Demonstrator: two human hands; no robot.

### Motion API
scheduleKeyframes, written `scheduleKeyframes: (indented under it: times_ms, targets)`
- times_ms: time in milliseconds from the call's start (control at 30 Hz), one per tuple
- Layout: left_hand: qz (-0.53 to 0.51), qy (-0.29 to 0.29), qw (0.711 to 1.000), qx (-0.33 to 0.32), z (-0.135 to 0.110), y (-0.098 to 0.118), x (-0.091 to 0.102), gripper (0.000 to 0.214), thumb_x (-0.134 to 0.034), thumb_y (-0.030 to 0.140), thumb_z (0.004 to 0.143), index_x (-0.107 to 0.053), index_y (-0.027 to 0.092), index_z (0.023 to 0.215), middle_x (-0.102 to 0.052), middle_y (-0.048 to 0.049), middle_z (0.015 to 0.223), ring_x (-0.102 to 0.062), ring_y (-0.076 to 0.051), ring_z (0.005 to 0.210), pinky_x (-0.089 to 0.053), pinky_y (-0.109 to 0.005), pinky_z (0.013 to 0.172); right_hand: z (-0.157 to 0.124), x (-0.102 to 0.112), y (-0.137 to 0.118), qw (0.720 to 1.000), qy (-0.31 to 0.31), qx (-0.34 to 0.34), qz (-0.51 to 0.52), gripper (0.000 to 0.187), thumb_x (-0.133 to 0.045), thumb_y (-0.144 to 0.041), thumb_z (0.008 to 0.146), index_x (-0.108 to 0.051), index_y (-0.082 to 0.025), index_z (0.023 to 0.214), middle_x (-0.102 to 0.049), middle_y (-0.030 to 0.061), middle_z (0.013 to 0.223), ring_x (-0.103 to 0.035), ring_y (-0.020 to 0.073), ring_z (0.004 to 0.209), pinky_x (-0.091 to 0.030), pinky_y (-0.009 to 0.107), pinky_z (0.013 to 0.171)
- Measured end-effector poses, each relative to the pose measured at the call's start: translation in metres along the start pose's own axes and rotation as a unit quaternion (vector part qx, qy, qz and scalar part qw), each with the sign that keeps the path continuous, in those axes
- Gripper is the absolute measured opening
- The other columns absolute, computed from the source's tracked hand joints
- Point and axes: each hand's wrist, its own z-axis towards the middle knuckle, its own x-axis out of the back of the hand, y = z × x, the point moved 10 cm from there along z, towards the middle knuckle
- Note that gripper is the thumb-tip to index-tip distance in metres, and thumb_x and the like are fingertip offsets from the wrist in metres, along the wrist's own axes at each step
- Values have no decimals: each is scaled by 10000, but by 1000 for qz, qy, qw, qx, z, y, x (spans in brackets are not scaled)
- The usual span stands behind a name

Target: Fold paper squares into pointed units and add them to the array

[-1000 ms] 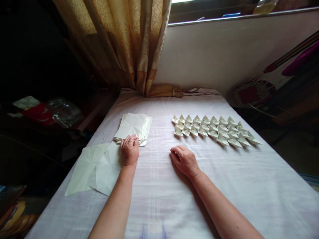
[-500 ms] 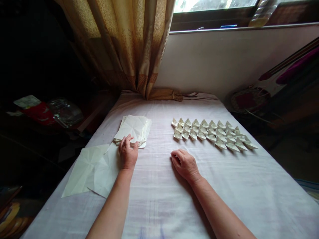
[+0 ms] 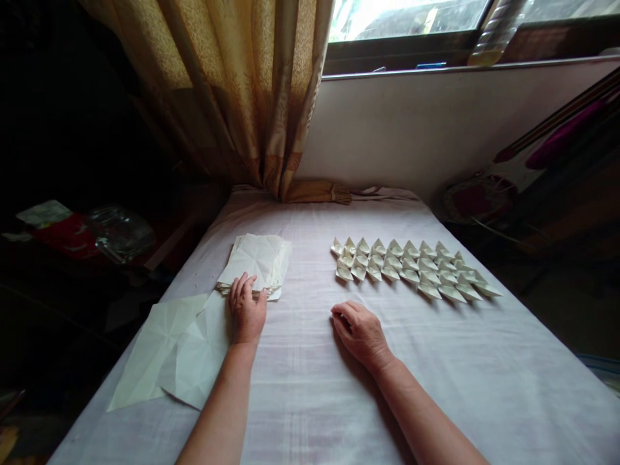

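Observation:
My left hand [image 3: 248, 312] lies at the near edge of a stack of creased square papers [image 3: 256, 255], fingers spread and fingertips touching the stack. Two larger creased paper sheets [image 3: 159, 349] overlap to the left of that wrist, partly hidden by the forearm. My right hand [image 3: 361, 328] rests on the cloth with its fingers curled in, and I see nothing in it. Beyond it stand rows of small folded paper boats [image 3: 390, 259] with pointed tips, set close together.
A pale checked cloth [image 3: 300, 374] covers the table. A gold curtain [image 3: 232, 97] hangs down to its far left edge. On the window sill are a plastic bottle [image 3: 494, 39] and a blue pen [image 3: 431, 65]. A clear plastic container [image 3: 119, 232] sits in the dark at left.
The view has tilted up a little, so the table sits lower in the picture. My left fingers lie a bit flatter on the stack's edge. The right hand stays put.

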Motion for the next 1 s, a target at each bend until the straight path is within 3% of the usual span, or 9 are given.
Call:
scheduleKeyframes:
  times_ms: [300,533,700,867,1000]
  targets:
    - [-13,-7,999,29,2,-9,-4,154,-511,231,832,-650,184,883,-684,-159,1142,-573,-291,1162,-407,-478,1046,0,1,1,1000,-7,-10,7,120,-519,-157,876,-620,-212,840,-658,32,795,-602,179,749,-447,275,711]
    - [-11,3,999,31,6,1,12,158,-532,283,868,-641,199,791,-698,-138,1137,-590,-282,1143,-405,-462,1028,0,1,1,1000,-5,-8,-5,120,-526,-156,861,-628,-215,840,-664,34,794,-607,184,756,-454,278,705]
    - [-23,-26,995,-99,-2,52,18,174,-522,276,927,-683,218,898,-753,-69,979,-662,-231,1026,-381,-440,1040,1,4,0,1000,8,-10,-2,146,-515,-143,855,-635,-205,911,-664,41,805,-615,183,744,-482,284,707]
    - [-75,-125,964,-222,-27,112,9,204,-493,222,944,-694,230,973,-755,-41,886,-693,-180,863,-454,-384,976,-3,7,-9,1000,16,15,5,325,-524,-149,847,-593,-190,1162,-645,106,1109,-629,157,723,-528,282,664]
    - [-66,-139,947,-284,-47,147,10,208,-470,197,949,-675,220,976,-726,-42,768,-674,-176,721,-524,-326,757,-8,4,-24,997,-7,70,-18,358,-555,-152,838,-614,-198,1188,-609,136,1228,-647,163,783,-559,300,730]
